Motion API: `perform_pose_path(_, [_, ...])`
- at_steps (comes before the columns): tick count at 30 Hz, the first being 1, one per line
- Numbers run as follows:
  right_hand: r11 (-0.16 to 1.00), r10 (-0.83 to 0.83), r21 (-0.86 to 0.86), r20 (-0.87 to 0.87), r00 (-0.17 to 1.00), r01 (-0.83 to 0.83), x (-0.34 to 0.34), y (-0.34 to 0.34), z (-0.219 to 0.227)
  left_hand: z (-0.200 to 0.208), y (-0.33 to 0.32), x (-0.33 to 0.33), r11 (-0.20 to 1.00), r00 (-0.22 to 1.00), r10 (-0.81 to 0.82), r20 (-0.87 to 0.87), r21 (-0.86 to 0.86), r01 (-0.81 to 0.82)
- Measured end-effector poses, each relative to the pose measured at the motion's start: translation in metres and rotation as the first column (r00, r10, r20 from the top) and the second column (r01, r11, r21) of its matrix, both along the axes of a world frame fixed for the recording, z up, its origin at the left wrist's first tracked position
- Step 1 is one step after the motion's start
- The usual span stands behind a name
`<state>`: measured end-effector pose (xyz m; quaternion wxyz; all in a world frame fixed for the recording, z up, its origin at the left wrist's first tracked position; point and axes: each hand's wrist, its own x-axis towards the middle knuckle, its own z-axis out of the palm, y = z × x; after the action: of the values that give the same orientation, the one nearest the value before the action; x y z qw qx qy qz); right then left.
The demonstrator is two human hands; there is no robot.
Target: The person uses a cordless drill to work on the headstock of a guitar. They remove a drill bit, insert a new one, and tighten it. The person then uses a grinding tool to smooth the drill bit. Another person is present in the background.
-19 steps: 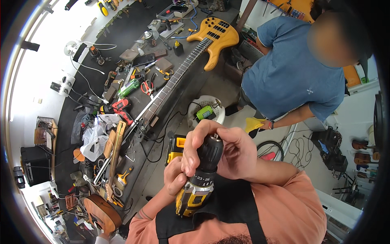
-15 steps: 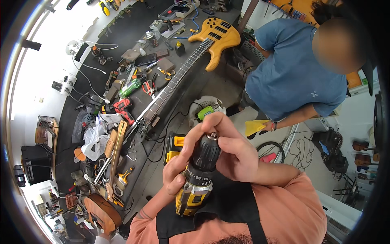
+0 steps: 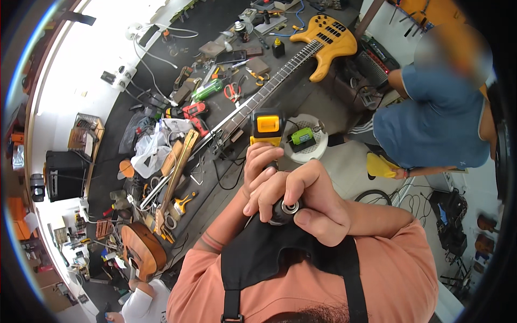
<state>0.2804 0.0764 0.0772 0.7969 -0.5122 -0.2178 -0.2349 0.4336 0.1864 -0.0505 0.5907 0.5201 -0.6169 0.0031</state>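
A yellow-and-black cordless drill [image 3: 267, 125] is held close to my chest, its battery end up and away from me and its chuck turned back toward me. My left hand [image 3: 259, 169] is wrapped round the drill's handle, below the battery. My right hand [image 3: 323, 202] closes around the black chuck [image 3: 281, 215], index finger and thumb at its metal-ringed front opening. Whether a bit sits in the opening, I cannot make out. Fingers hide most of the drill's body.
A bass guitar [image 3: 331, 43] lies along the cluttered dark workbench [image 3: 215, 188], near pliers [image 3: 233, 92] and a red drill [image 3: 195, 113]. A white stool [image 3: 318, 151] bears a green tool [image 3: 302, 136]. A person in blue [image 3: 431, 124] holds a yellow cloth [image 3: 381, 165]; another in white [image 3: 145, 304] handles an acoustic guitar [image 3: 141, 250].
The drill has tipped so its chuck faces me and its battery end has risen. My right fingers have moved down with the chuck. The view has shifted, and the person in blue appears farther right.
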Motion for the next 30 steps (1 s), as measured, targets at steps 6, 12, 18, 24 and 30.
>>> perform_pose_path(6, [0.996, 0.052, -0.07, 0.005, 0.999, -0.051, -0.003, 0.001, -0.002, 0.015, 0.002, -0.003, 0.997, 0.99, -0.037, 0.133, -0.058, 0.045])
perform_pose_path(12, [0.988, 0.082, -0.134, 0.024, 0.996, -0.078, -0.005, 0.005, -0.004, 0.012, -0.016, -0.003, 0.976, 0.976, 0.123, 0.177, -0.199, -0.087])
perform_pose_path(18, [0.995, 0.063, -0.08, 0.032, 0.998, -0.06, -0.004, 0.005, -0.004, 0.017, -0.012, 0.0, 0.979, 0.977, 0.108, 0.185, -0.19, -0.072])
perform_pose_path(24, [0.979, 0.042, 0.2, -0.059, 0.997, -0.029, 0.0, -0.019, 0.003, 0.028, 0.007, -0.001, 0.991, 0.983, 0.097, 0.158, 0.073, -0.11])
perform_pose_path(30, [0.878, 0.193, 0.477, -0.294, 0.936, -0.031, 0.009, -0.046, 0.006, 0.032, 0.015, -0.024, 0.983, 0.988, -0.108, -0.112, 0.14, 0.123])
